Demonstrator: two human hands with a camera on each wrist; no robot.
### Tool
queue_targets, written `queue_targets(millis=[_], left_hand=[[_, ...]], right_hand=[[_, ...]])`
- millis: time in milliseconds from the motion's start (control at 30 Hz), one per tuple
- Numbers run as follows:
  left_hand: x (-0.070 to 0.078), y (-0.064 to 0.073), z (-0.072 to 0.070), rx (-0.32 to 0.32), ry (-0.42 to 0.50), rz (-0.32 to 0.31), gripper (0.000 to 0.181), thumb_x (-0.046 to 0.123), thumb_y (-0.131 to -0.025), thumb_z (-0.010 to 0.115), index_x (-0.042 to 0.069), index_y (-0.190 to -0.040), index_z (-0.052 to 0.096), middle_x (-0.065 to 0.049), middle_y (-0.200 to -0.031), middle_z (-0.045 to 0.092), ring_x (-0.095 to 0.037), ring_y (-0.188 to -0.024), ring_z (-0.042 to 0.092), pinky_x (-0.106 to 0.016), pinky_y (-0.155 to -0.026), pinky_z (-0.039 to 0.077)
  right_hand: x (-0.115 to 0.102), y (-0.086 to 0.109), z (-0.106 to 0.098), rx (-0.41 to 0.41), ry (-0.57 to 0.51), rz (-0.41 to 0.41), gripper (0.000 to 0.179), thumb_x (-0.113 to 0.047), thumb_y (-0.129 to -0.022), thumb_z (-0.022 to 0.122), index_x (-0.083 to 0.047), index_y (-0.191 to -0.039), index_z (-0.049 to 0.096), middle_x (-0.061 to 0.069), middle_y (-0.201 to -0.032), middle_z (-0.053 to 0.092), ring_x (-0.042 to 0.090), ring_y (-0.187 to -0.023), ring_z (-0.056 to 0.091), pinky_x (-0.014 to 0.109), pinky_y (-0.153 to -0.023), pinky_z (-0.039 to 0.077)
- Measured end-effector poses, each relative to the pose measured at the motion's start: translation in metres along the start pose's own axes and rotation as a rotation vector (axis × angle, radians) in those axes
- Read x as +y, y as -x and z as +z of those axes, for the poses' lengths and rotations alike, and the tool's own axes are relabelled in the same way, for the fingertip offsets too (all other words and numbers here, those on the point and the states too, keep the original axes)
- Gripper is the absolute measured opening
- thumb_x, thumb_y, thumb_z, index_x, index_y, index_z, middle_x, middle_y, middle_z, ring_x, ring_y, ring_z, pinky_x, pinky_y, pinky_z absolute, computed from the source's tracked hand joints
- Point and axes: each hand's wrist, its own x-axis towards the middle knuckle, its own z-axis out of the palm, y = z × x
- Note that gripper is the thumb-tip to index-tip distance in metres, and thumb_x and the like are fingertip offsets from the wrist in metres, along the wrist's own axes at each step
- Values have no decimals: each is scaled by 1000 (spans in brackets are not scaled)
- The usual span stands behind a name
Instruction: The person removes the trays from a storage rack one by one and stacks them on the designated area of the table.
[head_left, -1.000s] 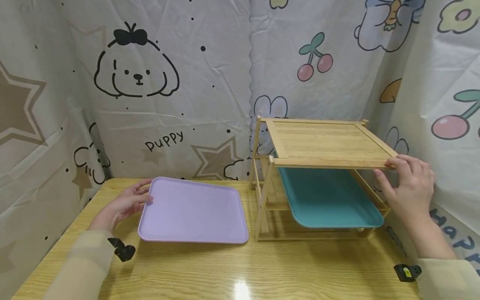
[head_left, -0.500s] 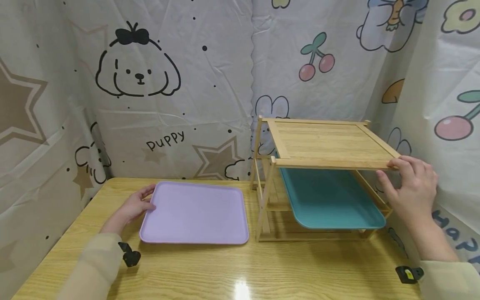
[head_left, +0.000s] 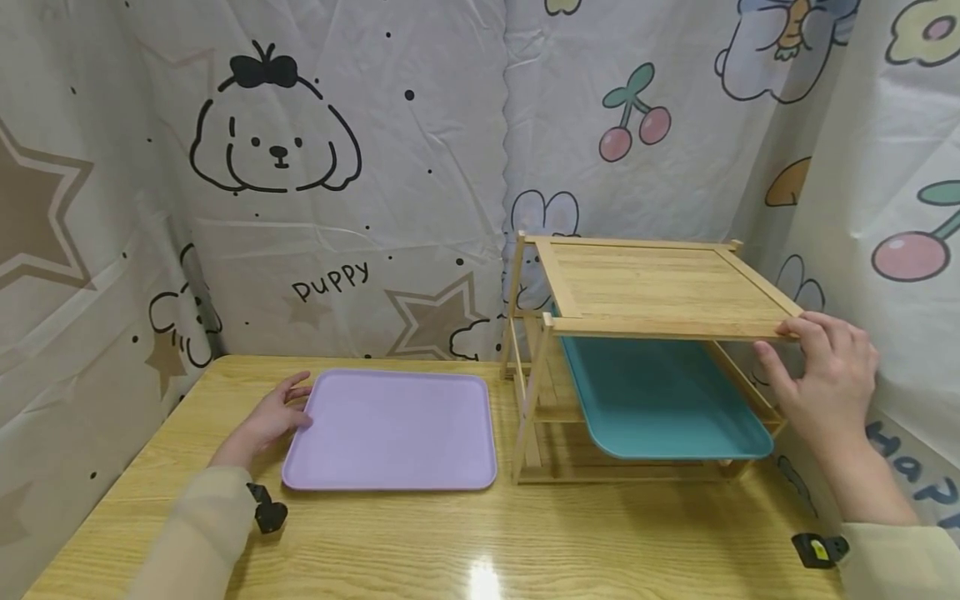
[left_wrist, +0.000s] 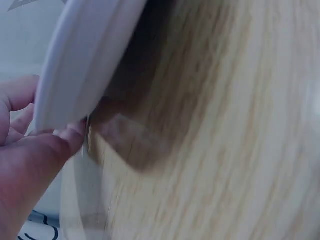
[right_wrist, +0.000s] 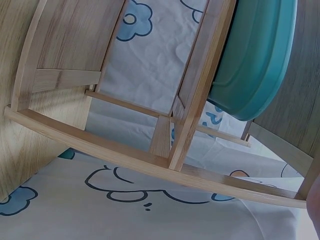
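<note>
A light purple tray [head_left: 397,429] lies low over the table at the left. My left hand [head_left: 270,421] holds it by its left edge, the thumb at the rim and the other fingers close by the far left corner. In the left wrist view the fingers [left_wrist: 47,142] meet the edge of the tray [left_wrist: 85,60], dark shadow beneath it. At the right stands a tiered wooden rack [head_left: 667,279]; my right hand [head_left: 825,379] grips the front right corner of its top board, fingertips over the edge. A teal tray [head_left: 667,400] rests on the middle tier, jutting out in front.
The wooden table [head_left: 375,550] runs beneath everything. A printed cloth [head_left: 420,167] hangs behind and along both sides, close to the rack's right end. In the right wrist view, the rack's side bar [right_wrist: 120,150] and the teal tray's end [right_wrist: 255,60] show.
The purple tray has come down and levelled out at its left side, the left hand moving slightly right and down with it. The right hand stays at the rack's corner.
</note>
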Motion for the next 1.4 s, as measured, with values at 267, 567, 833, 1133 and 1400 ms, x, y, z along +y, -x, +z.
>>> queue_targets(millis=[267,567,833,1133,1400], left_hand=[[4,-6,5,40,-136,0,87,-13,-81,54,5,-151,5,-32,-148,19,-50,-134,24,-51,-98,43],[7,-10,12,96,-301,21,80,-15,-80,57,-3,-147,16,-35,-140,31,-50,-125,37,-48,-94,46],[8,-8,18,148,-373,59,76,-15,-76,58,-8,-143,22,-37,-133,38,-50,-118,45,-50,-93,46],[28,7,24,163,-446,82,71,0,-84,60,-10,-143,21,-37,-136,34,-53,-123,37,-56,-99,39],[52,25,38,210,-400,65,70,16,-91,59,-5,-146,19,-32,-143,29,-49,-130,28,-58,-103,33]], right_hand=[[-1,-1,-1,-10,4,-16,74,-69,-88,39,1,-104,54,25,-116,50,43,-107,38,58,-93,25],[-1,-1,-1,-9,7,-10,73,-69,-88,38,1,-106,53,26,-117,50,42,-108,38,58,-96,25],[0,-2,0,-15,12,-16,74,-69,-88,38,1,-105,53,25,-117,50,43,-108,38,59,-93,25],[-1,-1,-1,-11,3,-5,75,-70,-88,38,1,-105,54,25,-117,50,43,-108,38,59,-96,25],[-2,-1,-2,-14,5,-5,75,-70,-88,38,1,-105,53,25,-116,50,43,-108,38,59,-95,25]])
